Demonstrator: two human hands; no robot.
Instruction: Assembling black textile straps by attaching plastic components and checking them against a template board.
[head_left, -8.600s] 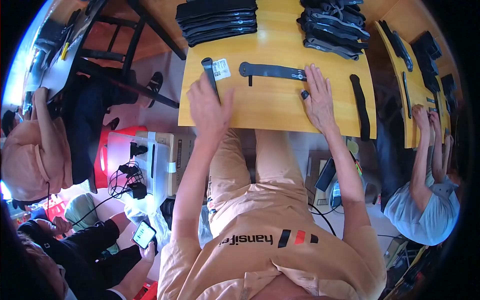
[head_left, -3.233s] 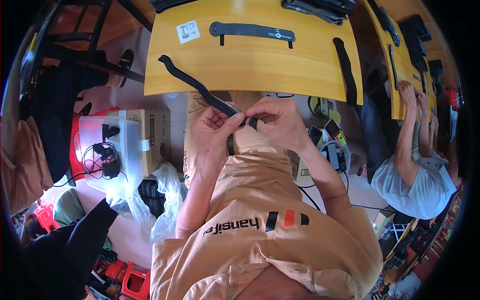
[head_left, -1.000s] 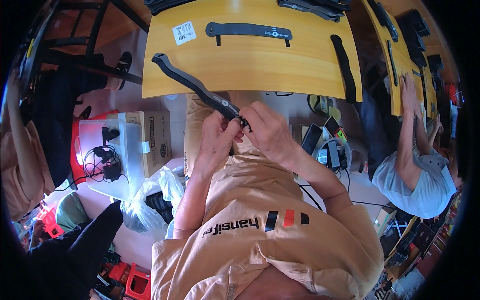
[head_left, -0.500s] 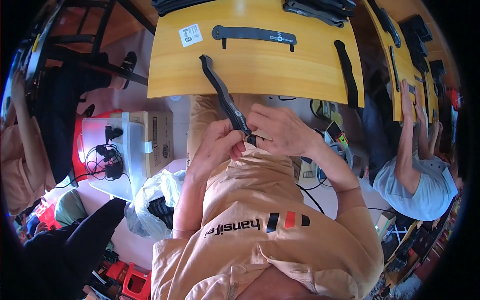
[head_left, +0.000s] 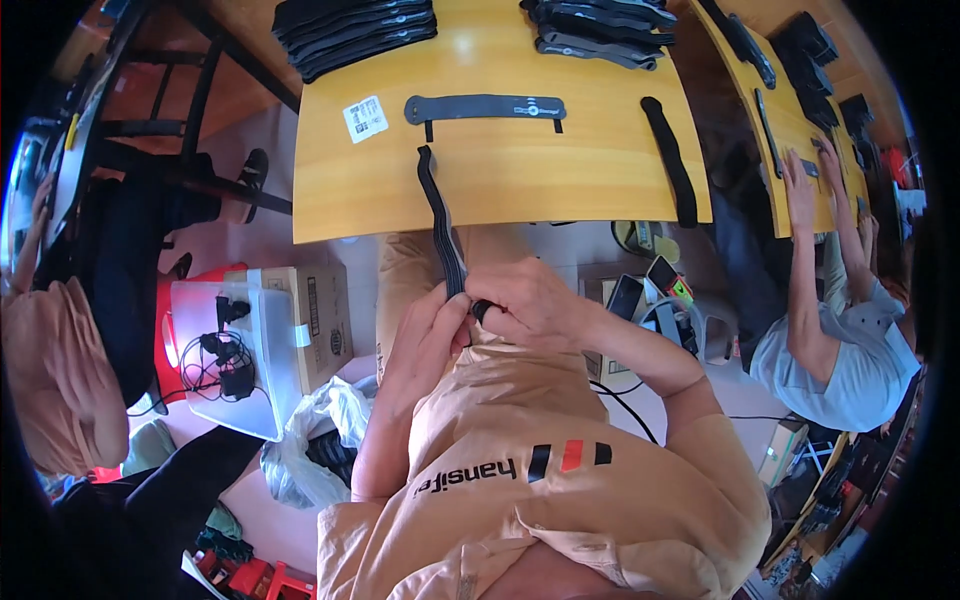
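Black strap [head_left: 443, 236] reaches over the table [head_left: 570, 180]; our left hand [head_left: 428, 335] pinches its lower end, fingers closed. Our right hand [head_left: 525, 305] curls beside it; its hold we cannot tell.

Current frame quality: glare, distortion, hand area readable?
Head view: black vignette at the rim; table's near edge bends; pale glare on its far part; bin partly washed out; strap's lower end hard to make out between left hand and right hand.
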